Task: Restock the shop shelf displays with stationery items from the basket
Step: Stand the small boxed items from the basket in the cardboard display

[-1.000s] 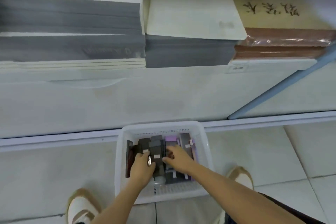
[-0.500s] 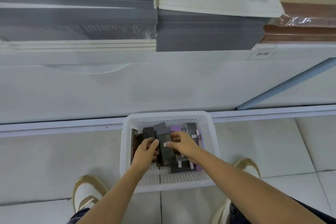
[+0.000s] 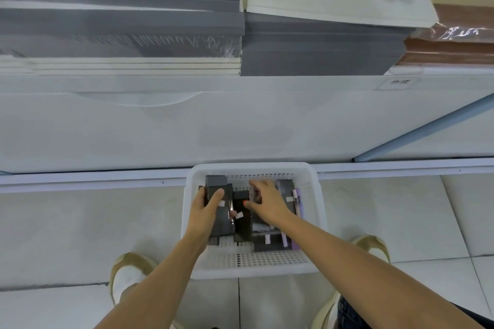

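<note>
Below grey paper stacks (image 3: pixel 320 48), white basket (image 3: pixel 319 211) of dark boxes (image 3: pixel 242 224), shoes (image 3: pixel 128 272) beside.

A white basket (image 3: pixel 254 167) is being borne by the tiled floor (image 3: pixel 93 227) under the fingers (image 3: pixel 260 185); beyond them, 2 grey paper stacks (image 3: pixel 320 52) and 1 brown stack (image 3: pixel 449 49) are being carried by the shelf (image 3: pixel 187 83).

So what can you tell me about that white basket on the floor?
The white basket looks like plastic, rectangular with rounded corners, its walls and bottom perforated. It sits on the tiled floor by the shelf base, between two shoes. Dark boxes lie inside; the left hand grips one, the right hand reaches among them.
</note>
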Demonstrator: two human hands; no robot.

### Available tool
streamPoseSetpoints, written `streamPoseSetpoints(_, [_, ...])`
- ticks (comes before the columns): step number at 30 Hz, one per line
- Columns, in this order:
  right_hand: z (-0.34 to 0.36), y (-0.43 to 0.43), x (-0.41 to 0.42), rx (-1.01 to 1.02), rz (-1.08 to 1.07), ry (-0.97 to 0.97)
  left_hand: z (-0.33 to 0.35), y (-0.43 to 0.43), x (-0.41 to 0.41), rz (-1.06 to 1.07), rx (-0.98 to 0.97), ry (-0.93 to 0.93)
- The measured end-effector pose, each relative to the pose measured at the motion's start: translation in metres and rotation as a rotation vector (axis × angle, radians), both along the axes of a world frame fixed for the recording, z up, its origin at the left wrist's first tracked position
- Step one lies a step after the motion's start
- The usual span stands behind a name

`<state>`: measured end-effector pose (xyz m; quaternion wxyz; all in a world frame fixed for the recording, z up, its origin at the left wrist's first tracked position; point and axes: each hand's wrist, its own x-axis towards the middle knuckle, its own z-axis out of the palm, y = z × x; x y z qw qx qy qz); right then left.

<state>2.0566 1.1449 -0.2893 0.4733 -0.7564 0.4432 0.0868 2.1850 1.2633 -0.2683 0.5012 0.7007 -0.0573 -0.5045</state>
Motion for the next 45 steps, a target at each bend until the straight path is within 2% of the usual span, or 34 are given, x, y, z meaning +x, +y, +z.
streamPoseSetpoints(2, [-0.008, 0.006, 0.003, -0.045, 0.074, 0.049, 0.002, 0.000, 0.001, -0.009, -0.018, 0.051])
streamPoseSetpoints(6, [-0.015, 0.011, 0.003, -0.082, 0.039, 0.005, 0.002, 0.002, 0.003, -0.009, -0.022, 0.101])
streamPoseSetpoints(12, [0.003, -0.006, -0.013, 0.195, -0.081, -0.102, 0.003, 0.001, 0.001, -0.045, 0.054, 0.047])
streamPoseSetpoints(16, [0.029, -0.025, -0.019, 0.286, -0.101, -0.159, 0.013, 0.000, 0.000, -0.057, 0.037, -0.006])
streamPoseSetpoints(22, [0.083, -0.034, -0.011, 0.423, -0.226, -0.378, 0.048, -0.004, -0.011, -0.188, -0.052, -0.023])
streamPoseSetpoints(25, [0.109, -0.032, -0.006, 0.410, -0.195, -0.432, 0.069, -0.005, -0.013, -0.211, -0.134, 0.008])
streamPoseSetpoints(30, [0.153, -0.027, -0.003, 0.339, -0.233, -0.499, 0.106, -0.008, -0.013, -0.090, -0.167, -0.152])
streamPoseSetpoints(33, [0.175, -0.024, -0.002, 0.331, -0.269, -0.527, 0.127, -0.008, -0.018, -0.065, -0.191, -0.148])
streamPoseSetpoints(38, [0.206, -0.025, -0.008, 0.531, -0.290, -0.658, 0.160, -0.005, -0.025, -0.104, -0.244, -0.054])
streamPoseSetpoints(41, [0.224, -0.027, -0.015, 0.446, -0.282, -0.628, 0.178, -0.003, -0.023, -0.119, -0.292, -0.003])
streamPoseSetpoints(45, [0.246, -0.027, -0.015, 0.129, -0.304, -0.513, 0.199, -0.007, -0.022, -0.134, -0.320, 0.016])
